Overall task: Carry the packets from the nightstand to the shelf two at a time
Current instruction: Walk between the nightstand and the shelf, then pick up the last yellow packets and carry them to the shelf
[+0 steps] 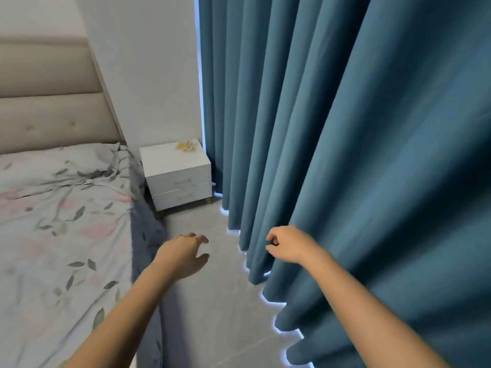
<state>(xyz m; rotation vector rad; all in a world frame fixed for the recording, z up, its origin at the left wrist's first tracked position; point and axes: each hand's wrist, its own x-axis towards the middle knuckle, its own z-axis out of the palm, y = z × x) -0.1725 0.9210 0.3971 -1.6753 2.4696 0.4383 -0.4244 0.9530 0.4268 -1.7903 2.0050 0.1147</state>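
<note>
A small heap of yellow and white packets point(186, 146) lies on the back right corner of a white two-drawer nightstand point(170, 162), which stands in the corner between bed and curtain. Both my hands are stretched out over the floor, well short of the nightstand. My left hand point(183, 254) is empty with its fingers spread and slightly curled. My right hand point(285, 244) is empty too, its fingers loosely curled, close to the curtain's folds. No shelf is in view.
A bed point(61, 221) with a floral sheet and a padded beige headboard point(50, 102) fills the left. A long teal curtain point(345, 142) hangs along the right down to the floor. A narrow strip of grey tiled floor point(212, 301) runs between them to the nightstand.
</note>
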